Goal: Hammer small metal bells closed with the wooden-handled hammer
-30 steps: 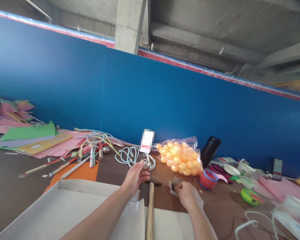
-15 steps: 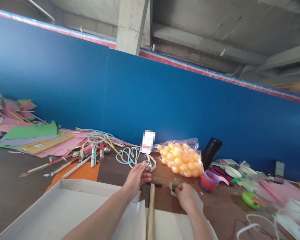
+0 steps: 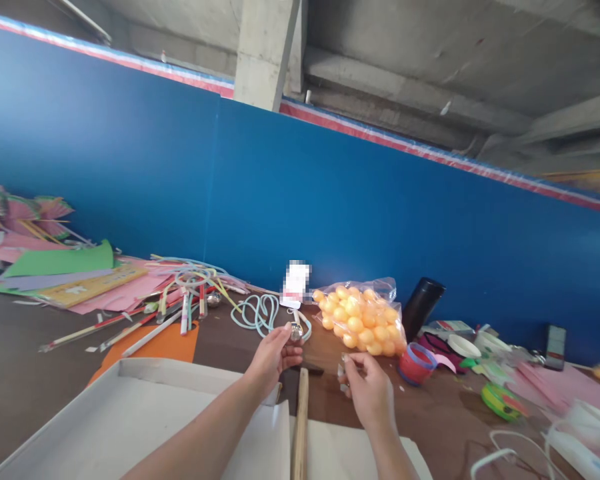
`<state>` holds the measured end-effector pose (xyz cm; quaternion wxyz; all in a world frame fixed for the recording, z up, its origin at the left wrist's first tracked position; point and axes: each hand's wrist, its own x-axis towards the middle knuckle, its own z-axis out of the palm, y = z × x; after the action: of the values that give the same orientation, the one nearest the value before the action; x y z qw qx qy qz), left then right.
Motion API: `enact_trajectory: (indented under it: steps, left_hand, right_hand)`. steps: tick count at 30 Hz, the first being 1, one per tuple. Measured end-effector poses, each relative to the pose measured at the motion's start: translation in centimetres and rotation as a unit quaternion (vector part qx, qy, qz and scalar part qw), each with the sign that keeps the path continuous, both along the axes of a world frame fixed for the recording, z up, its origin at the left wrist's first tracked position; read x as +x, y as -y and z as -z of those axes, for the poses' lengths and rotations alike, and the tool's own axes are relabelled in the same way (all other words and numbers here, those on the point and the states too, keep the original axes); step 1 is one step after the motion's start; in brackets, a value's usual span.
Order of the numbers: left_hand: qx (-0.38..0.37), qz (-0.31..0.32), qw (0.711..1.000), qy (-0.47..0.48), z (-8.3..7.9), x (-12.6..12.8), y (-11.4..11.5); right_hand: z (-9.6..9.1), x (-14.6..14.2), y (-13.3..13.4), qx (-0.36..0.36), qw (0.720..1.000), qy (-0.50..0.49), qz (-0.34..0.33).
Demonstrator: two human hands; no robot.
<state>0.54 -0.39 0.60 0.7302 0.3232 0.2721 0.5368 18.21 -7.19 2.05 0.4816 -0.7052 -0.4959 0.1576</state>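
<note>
My left hand (image 3: pixel 273 357) pinches a small shiny silver ball (image 3: pixel 297 331), which looks like a metal bell, between thumb and fingertips. Right behind it lies a coiled pale blue cord (image 3: pixel 256 313); whether the two are joined I cannot tell. My right hand (image 3: pixel 373 387) has thumb and forefinger pressed together on a small pale scrap (image 3: pixel 343 375), too small to name. Between my forearms lies a wooden handle (image 3: pixel 301 427) with a dark crosspiece at its far end, like a hammer. A bag of orange balls (image 3: pixel 357 317) lies just beyond my right hand.
A shallow white box lid (image 3: pixel 145 367) lies at front left. Straws and strips (image 3: pixel 185 300) and coloured paper (image 3: pixel 60 263) cover the back left. To the right stand a black bottle (image 3: pixel 424 307), a red cup (image 3: pixel 416 365) and a green tape roll (image 3: pixel 500 401). A blue wall (image 3: pixel 300 193) rises behind.
My right hand has turned upward and lifted slightly. The pale piece at its fingers shows less flat surface now. My left hand keeps its grip on the silver ball, nearly still.
</note>
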Motion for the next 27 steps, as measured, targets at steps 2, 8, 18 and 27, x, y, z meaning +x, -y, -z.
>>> enact_trajectory:
  steps: [2,8,18,27]
  left_hand:
    - [-0.003,-0.002,1.000,-0.004,0.0,0.0,0.0]
    - [-0.004,0.003,1.000,-0.008,0.0,0.0,0.0]
    - [0.006,0.013,1.000,-0.010,-0.1,0.0,0.1]
    - [0.024,0.104,0.993,0.043,-1.0,0.0,1.5]
  right_hand:
    - [0.4,-0.6,-0.2,0.021,0.996,-0.075,-0.035]
    - [1.4,-0.8,-0.9,0.057,0.978,-0.188,-0.063]
    - [1.6,-1.2,-0.8,0.078,0.954,-0.268,-0.105]
    - [-0.1,-1.9,0.0,0.064,0.876,-0.445,-0.174]
